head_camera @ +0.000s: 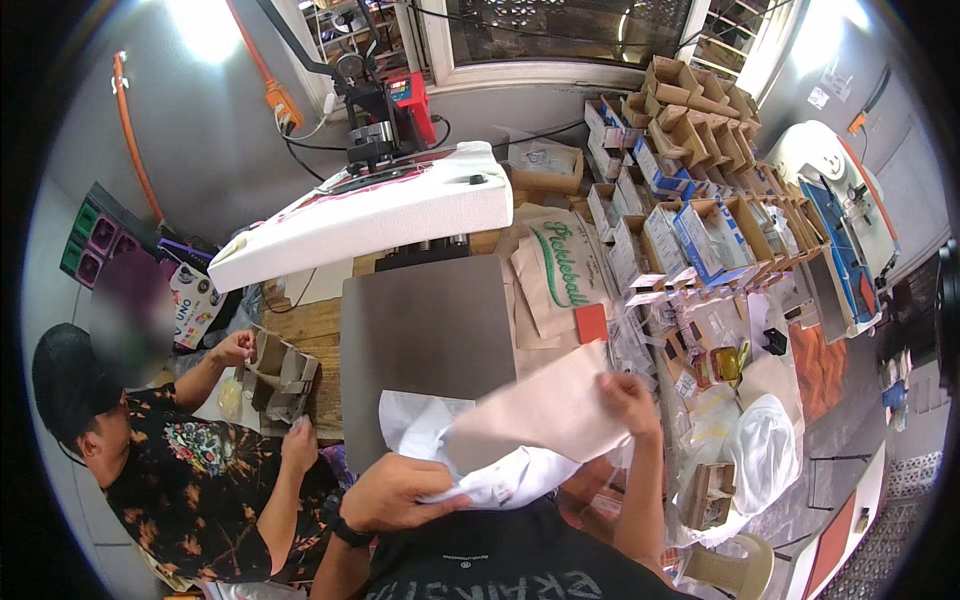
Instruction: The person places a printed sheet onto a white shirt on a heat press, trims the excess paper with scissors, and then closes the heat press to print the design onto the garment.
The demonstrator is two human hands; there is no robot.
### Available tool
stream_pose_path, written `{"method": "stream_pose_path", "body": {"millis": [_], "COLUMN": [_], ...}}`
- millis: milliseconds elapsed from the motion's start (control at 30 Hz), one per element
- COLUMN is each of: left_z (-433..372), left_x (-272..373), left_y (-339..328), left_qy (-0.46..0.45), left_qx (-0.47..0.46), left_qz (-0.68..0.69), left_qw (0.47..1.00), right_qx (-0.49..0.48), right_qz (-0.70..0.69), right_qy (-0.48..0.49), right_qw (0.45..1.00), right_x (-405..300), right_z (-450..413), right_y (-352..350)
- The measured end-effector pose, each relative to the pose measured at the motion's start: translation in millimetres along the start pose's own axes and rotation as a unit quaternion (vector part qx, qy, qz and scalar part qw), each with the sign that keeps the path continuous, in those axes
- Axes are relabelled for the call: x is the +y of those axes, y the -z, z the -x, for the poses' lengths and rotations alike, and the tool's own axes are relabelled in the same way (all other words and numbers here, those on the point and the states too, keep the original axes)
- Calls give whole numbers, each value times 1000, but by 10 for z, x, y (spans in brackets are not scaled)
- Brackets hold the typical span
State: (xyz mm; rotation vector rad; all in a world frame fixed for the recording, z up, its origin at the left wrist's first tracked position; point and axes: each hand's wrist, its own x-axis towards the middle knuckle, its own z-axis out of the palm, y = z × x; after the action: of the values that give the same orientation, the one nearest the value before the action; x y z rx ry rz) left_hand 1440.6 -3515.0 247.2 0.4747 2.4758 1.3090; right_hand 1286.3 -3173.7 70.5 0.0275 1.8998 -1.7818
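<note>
White fabric (517, 476), perhaps a garment, is bunched at the near edge of the heat press's grey lower platen (420, 322). My left hand (401, 491) pinches its edge. A beige sheet (540, 405), blurred and seemingly paper, is raised over the fabric, with its right side gripped by my right hand (628, 403). Beyond the lower platen, the press's white-covered upper platen (367, 217) is swung up and away to the left. Beige sheets with green lettering (559, 262) and a small red square (591, 324) lie right of the lower platen.
A co-worker (195, 450) sits at left, both hands at a divided cardboard box (281, 375). Stacked cardboard bins (705, 232) fill the table's right side. Nearer are a yellow tape roll (718, 366), a white cloth pile (761, 454) and a plastic chair (731, 566). Another press (832, 225) stands far right.
</note>
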Motion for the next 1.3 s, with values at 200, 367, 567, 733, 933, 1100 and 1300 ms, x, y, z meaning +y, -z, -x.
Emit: {"method": "stream_pose_path", "body": {"millis": [200,367,567,733,933,1100,1300], "left_z": [116,205,380,726,1291,1652,1711], "left_x": [-5,-66,-82,-98,-316,-557,2], "left_y": [273,492,812,1004,940,956,1337], "left_qy": [-42,-71,-111,-160,-134,-176,-283], "left_qx": [132,181,139,138,212,285,350], "left_qz": [14,-65,-45,-52,-40,-107,-184], "left_qw": [990,979,983,976,967,936,874], "right_qx": [437,448,-206,-448,-338,-182,-41], "right_qz": [191,385,196,229,242,264,211], "right_qy": [-2,90,274,127,110,206,379], "right_qw": [879,802,919,855,903,924,900], "right_x": [1235,707,-589,-764,-717,-959,-1761], "right_z": [-692,-452,-23,-225,358,1172,1992], "right_y": [1036,334,-1258,-1787,-1800,-1580,-1496]}}
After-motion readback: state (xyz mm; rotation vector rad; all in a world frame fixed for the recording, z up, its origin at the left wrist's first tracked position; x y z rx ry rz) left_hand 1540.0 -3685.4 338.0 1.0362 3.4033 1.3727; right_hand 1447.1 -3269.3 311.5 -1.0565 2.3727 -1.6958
